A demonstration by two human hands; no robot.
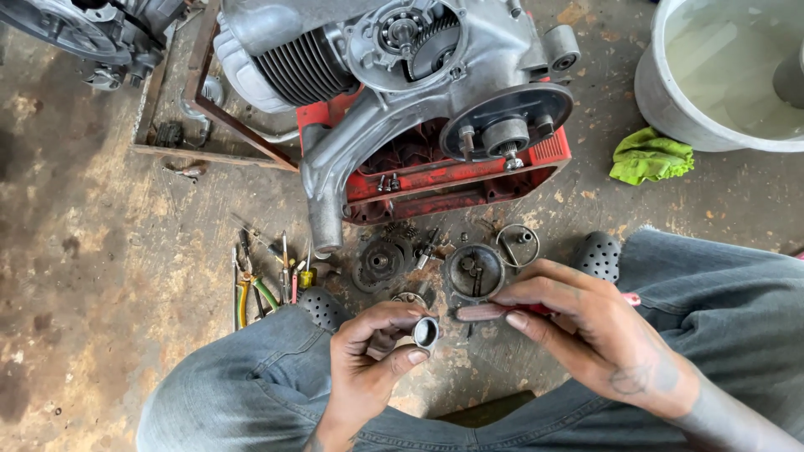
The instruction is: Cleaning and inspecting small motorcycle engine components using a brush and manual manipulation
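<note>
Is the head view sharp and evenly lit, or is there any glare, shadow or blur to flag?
Head view: soft, even daylight, no hard shadows; mild glare on the pale basin at top right; the engine and the small metal ring in the left hand read sharp; the right hand is slightly soft; edges bow a little from the wide lens.

The engine [402, 75] sits on a crate [469, 180] at the far side of the floor. A tub [670, 100] stands far right, with a cloth [651, 156] just beside it. Small tools [268, 280] lie near, left of the metal cup [474, 269]. The left hand [368, 360] holds a small ring [425, 332] left of the right hand [586, 331], which holds a tool [490, 312].
</note>
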